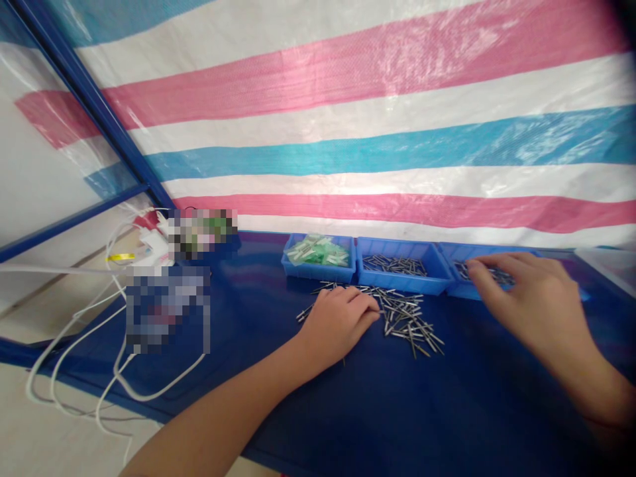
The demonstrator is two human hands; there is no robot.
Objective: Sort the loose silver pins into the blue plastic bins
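Note:
Thin silvery metal rods lie in a loose pile on the dark blue tabletop. My left hand rests at the pile's left side, fingers curled and thumb against the index finger, with what looks like a rod's tip showing at the pinch. Over the right blue bin is my right hand, its thumb and index fingertips together; whatever they hold is hidden. More metal rods show in that bin below the fingers. The middle blue bin holds many similar rods.
A left blue bin contains small green and clear packets. White cables loop over the table's left end near a power strip and blurred-out items. A striped plastic sheet hangs behind, beside a blue metal frame.

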